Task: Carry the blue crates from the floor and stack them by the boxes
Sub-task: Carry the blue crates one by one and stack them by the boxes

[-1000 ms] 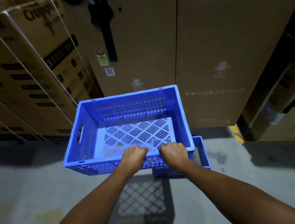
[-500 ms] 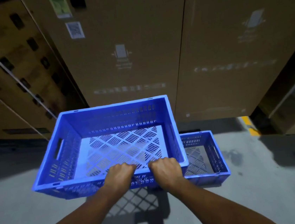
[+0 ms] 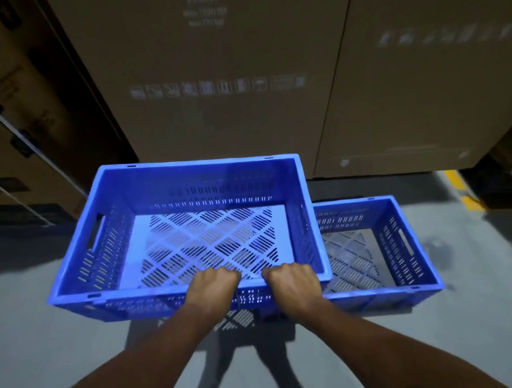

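Held crate (image 3: 188,230) hangs over open floor (image 3: 40,330), overlapping the left edge of the floor crate (image 3: 378,243) by the boxes (image 3: 218,70). Your left hand (image 3: 212,286) and right hand (image 3: 292,282) both curl tight over its near rim.

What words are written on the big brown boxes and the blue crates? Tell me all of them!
"FRONT": faint, high on the middle box.
Two lines under it: too blurred to read.
Row of small signs on the same box: blurred pictures.
Pale marks on the right box: blurred.
Dark print on the left box: unreadable.
The held crate and the floor crate: no words.
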A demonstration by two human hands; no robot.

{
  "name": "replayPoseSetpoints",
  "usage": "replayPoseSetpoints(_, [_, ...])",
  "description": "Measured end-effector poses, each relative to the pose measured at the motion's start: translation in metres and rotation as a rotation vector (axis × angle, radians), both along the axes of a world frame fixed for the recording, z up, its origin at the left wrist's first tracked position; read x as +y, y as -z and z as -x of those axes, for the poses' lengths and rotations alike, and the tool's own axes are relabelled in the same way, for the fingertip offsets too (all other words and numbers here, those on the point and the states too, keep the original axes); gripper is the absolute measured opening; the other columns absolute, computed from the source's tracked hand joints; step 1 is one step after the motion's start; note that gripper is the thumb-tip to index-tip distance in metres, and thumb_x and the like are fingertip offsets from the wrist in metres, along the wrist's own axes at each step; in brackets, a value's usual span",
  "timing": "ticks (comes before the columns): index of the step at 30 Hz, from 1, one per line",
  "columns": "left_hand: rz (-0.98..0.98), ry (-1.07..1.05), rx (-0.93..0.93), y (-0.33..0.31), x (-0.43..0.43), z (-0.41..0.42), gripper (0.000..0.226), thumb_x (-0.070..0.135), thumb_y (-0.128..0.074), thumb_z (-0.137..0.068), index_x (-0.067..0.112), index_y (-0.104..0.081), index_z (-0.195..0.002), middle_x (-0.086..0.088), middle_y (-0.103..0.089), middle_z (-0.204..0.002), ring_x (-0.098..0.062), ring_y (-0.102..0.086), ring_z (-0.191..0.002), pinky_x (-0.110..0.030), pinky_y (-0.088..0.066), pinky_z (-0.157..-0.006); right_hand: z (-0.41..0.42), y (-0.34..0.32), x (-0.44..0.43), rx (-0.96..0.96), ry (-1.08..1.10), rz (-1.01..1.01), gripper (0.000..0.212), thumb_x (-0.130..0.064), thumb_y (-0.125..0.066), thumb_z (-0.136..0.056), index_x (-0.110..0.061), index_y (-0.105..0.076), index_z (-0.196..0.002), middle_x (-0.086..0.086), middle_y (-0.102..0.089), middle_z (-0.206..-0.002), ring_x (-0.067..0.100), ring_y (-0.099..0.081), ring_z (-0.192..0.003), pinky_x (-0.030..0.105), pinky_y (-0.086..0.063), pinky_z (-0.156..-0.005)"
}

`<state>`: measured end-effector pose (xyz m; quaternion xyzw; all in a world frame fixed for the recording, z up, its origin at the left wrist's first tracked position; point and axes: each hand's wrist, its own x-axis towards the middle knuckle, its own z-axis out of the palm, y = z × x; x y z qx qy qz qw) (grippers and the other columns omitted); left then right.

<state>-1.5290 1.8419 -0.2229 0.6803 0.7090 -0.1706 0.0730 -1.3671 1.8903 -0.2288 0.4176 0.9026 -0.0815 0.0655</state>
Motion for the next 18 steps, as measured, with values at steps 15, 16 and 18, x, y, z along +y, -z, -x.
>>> replayPoseSetpoints(15, [0.046,0.084,0.011,0.042,0.049,-0.017,0.024,0.013,-0.046,-0.092,0.021,-0.058,-0.112,-0.01,-0.066,-0.113,-0.033,-0.061,-0.108,-0.039,-0.047,-0.085,-0.019,0.04,0.037,-0.04,0.081,0.054,0.022,-0.011,-0.047,-0.09,-0.018,-0.06,-0.106,0.011,-0.07,-0.104,0.036,-0.065,-0.1,0.039,-0.048,-0.079])
replayPoseSetpoints(16, [0.049,0.092,0.012,0.042,0.052,-0.02,0.024,0.012,-0.046,-0.091,0.021,-0.058,-0.111,-0.01,-0.066,-0.112,-0.034,-0.061,-0.108,-0.039,-0.047,-0.085,-0.022,0.04,0.038,-0.045,0.085,0.054,0.023,-0.011,-0.048,-0.089,-0.018,-0.06,-0.106,0.011,-0.07,-0.104,0.036,-0.065,-0.1,0.039,-0.048,-0.08])
replayPoseSetpoints(18, [0.057,0.1,0.02,0.042,0.055,-0.025,0.024,0.011,-0.046,-0.091,0.02,-0.058,-0.11,-0.011,-0.065,-0.112,-0.035,-0.061,-0.108,-0.039,-0.047,-0.084,-0.027,0.041,0.042,-0.045,0.088,0.05,0.022,-0.011,-0.049,-0.088,-0.018,-0.061,-0.105,0.011,-0.07,-0.103,0.036,-0.065,-0.099,0.038,-0.048,-0.08])
